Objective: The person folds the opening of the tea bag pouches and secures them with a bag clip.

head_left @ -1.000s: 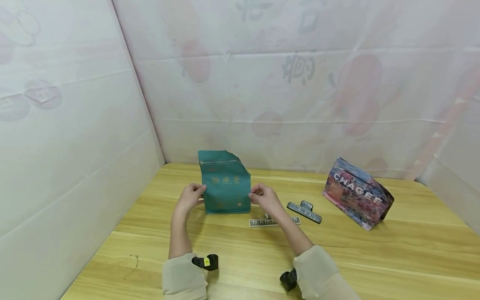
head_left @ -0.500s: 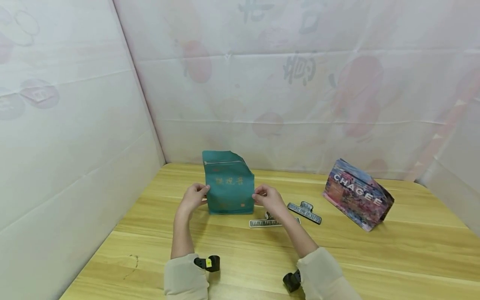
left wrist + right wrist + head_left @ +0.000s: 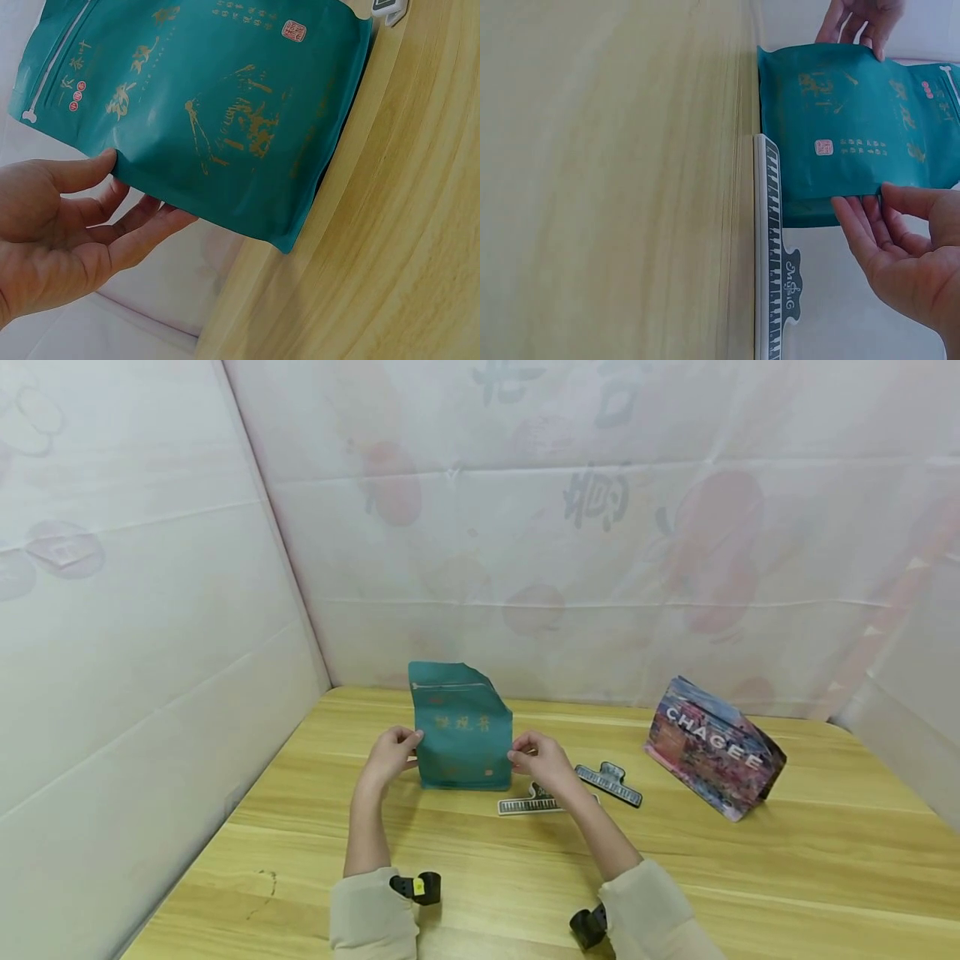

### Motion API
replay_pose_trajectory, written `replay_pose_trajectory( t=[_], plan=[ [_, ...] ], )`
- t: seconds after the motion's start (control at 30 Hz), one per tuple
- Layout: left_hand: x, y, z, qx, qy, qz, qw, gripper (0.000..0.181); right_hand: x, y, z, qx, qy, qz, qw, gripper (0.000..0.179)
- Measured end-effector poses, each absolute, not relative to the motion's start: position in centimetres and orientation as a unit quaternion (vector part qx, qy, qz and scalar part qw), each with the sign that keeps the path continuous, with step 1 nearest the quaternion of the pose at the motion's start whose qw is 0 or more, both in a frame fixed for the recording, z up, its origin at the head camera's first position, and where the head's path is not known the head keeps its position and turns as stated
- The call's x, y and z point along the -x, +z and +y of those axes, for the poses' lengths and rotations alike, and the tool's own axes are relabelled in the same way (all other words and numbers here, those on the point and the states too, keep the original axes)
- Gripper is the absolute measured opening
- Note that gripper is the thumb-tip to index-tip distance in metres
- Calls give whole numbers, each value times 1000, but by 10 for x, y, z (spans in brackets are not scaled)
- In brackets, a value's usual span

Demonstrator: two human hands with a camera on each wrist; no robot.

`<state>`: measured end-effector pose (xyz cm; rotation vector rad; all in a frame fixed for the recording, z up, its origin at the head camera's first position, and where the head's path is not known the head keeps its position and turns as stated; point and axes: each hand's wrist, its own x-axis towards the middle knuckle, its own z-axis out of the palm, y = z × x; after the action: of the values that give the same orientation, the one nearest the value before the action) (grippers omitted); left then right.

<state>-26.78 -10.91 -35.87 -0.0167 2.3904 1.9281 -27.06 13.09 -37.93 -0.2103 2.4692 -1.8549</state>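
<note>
A teal tea bag [image 3: 461, 752] with gold characters stands upright on the table, its top right corner slanting down. A zip strip runs near its top. My left hand [image 3: 390, 755] holds the bag's left edge, with the thumb [image 3: 101, 166] on the front and the fingers behind. At the opposite edge, my right hand [image 3: 543, 763] pinches the side, its thumb [image 3: 907, 199] at the front and fingers underneath or behind. Close by the bag's lower right corner lies a white clip [image 3: 523, 807] with piano keys, partly hidden by my right forearm.
A dark piano-key clip [image 3: 611, 785] lies right of the white one. Farther right a colourful CHAGEE bag [image 3: 712, 752] rests at a slant. Pale printed cloth [image 3: 480, 568] hangs behind and at the sides of the wooden table [image 3: 300, 860].
Both hands have shifted slightly to the right with the teal tea bag between them. The clips and the CHAGEE bag have stayed in place.
</note>
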Motion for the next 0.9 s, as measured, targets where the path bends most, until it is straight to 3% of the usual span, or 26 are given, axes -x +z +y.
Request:
replay_pose_trajectory(
  t=[0.47, 0.67, 0.9],
  plan=[
    [269, -359, -110, 6, 628, 778, 18, 25, 268, -381, 133, 71, -608, 791, 15, 11],
    [268, -353, -112, 12, 597, 801, -50, 27, 267, -375, 139, 69, -625, 778, 0, 14],
    [264, -337, -110, 29, 543, 822, -169, 20, 267, -365, 144, 77, -614, 785, -26, 16]
  ],
)
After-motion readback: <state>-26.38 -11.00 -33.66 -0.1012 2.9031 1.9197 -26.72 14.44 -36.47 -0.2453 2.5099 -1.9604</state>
